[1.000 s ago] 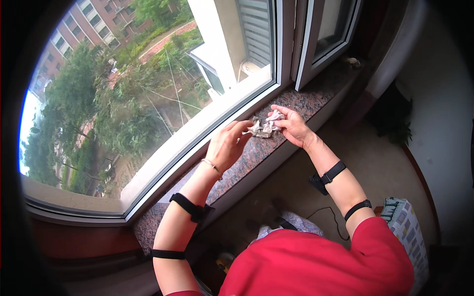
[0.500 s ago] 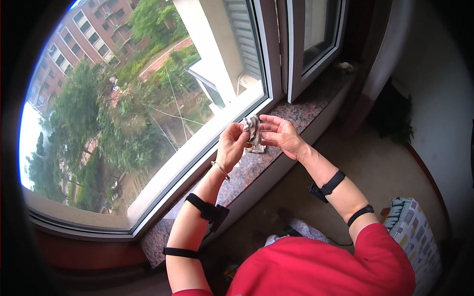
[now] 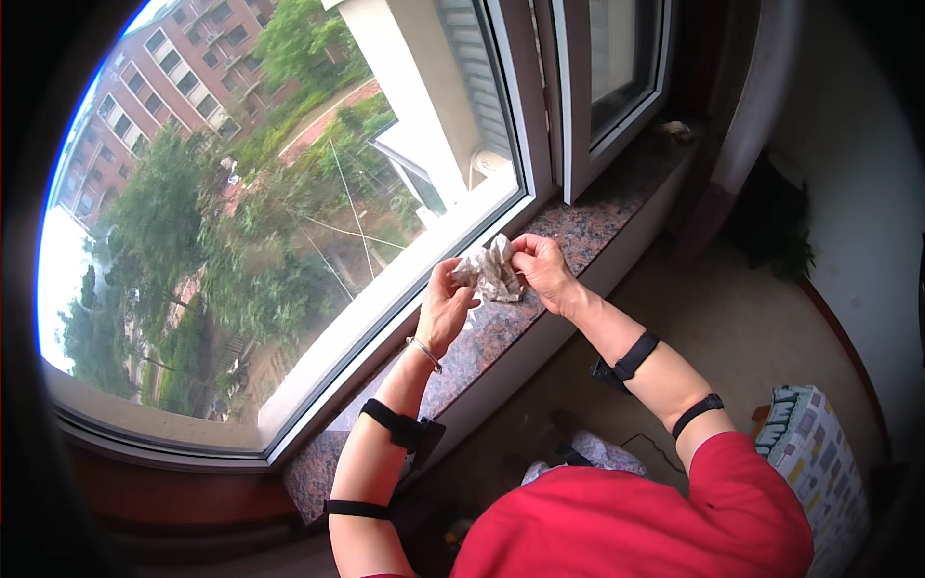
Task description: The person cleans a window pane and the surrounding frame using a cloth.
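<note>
Between my hands is a crumpled, thin white cloth point(image 3: 492, 271) smeared with grey-brown dirt, held up over the speckled granite windowsill point(image 3: 578, 234). My left hand point(image 3: 447, 310) pinches its left side with thumb and fingers. On the other side my right hand point(image 3: 545, 274) has its fingertips closed on the cloth's right edge. The folds hide part of the fingertips. A small white scrap point(image 3: 473, 310) shows beside my left thumb; whether it hangs from the cloth or lies on the sill I cannot tell.
A large window pane point(image 3: 289, 241) runs along the left, with trees and a brick building outside. The inward-opened window sash point(image 3: 576, 116) stands beyond my hands. At the sill's far end lies another crumpled pale thing point(image 3: 676, 130). A patterned box-like piece point(image 3: 814, 462) is at lower right.
The cloth has been spread wider and turned between my hands. My right hand has gone from loosely spread fingers to a pinch on its edge, and my left hand has shifted slightly lower.
</note>
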### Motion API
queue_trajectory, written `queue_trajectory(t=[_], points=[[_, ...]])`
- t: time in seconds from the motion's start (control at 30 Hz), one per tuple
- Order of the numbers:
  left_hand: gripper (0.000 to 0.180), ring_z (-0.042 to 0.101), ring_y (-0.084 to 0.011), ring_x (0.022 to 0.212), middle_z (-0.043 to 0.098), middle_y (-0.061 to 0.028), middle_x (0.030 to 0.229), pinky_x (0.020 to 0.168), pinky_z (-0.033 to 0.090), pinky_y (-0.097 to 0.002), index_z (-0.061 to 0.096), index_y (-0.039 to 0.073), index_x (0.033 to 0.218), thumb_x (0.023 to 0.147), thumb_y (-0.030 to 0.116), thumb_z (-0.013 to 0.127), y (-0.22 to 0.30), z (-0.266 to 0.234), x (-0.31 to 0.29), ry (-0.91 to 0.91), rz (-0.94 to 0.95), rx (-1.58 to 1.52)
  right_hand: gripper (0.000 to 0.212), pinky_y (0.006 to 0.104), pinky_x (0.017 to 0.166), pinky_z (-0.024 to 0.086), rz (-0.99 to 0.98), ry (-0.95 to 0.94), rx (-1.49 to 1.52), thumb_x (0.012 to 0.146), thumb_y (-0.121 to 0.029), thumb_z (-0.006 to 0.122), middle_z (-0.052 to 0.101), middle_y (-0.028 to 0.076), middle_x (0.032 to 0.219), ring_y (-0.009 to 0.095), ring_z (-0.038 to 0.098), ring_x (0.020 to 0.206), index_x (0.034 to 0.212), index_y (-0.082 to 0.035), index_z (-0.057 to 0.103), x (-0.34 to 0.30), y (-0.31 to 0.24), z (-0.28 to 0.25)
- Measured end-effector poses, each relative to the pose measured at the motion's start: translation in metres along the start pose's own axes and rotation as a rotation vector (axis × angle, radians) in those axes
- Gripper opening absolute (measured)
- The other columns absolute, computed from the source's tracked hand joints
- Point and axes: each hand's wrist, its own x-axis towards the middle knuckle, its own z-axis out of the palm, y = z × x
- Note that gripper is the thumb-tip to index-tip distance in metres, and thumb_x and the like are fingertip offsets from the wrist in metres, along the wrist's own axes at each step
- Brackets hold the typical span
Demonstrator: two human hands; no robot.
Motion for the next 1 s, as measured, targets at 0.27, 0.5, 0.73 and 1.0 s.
queue_trajectory(t=[0.27,0.5,0.73,1.0], points=[[0.021,0.058,-0.0105,0.085,0.064,-0.0055,0.091,0.075,0.047,-0.0235,0.057,-0.002,0.108,0.088,0.0,0.048,-0.021,-0.006,0.009,0.008,0.234,0.281,0.021,0.025,0.066,0.052,-0.066,-0.221,-0.264,0.08,-0.001,0.059,0.065,0.007,0.089,0.011,0.061,0.076,0.1,0.003,0.063,-0.006,0.015,-0.003],[0.018,0.046,-0.0385,0.096,0.05,-0.0196,0.1,0.083,0.036,-0.0438,0.057,0.001,0.094,0.077,0.006,0.055,-0.077,-0.062,-0.026,0.342,0.236,1.036,0.016,0.0359,0.07,0.052,-0.583,0.598,-0.848,0.08,-0.009,0.058,0.068,0.015,0.084,0.03,0.066,0.08,0.093,-0.005,0.068,0.102,-0.05,-0.265],[0.076,0.056,-0.0244,0.093,0.055,-0.0138,0.103,0.078,0.047,-0.0345,0.038,0.004,0.131,0.062,0.0,0.069,-0.08,-0.054,-0.057,0.418,0.011,0.776,0.048,0.0417,0.1,0.036,-0.431,0.728,-1.546,0.079,-0.005,0.06,0.049,0.014,0.127,0.037,0.043,0.118,0.125,-0.006,0.049,0.222,-0.137,-0.399],[0.064,0.053,-0.0267,0.095,0.052,-0.0136,0.111,0.076,0.045,-0.0351,0.046,0.002,0.123,0.064,0.013,0.069,-0.032,-0.023,-0.032,0.543,-0.026,1.053,0.05,0.0402,0.094,0.039,-0.087,0.82,-1.561,0.075,-0.026,0.072,0.053,0.015,0.111,0.034,0.048,0.11,0.115,-0.007,0.049,0.258,-0.135,-0.446]])
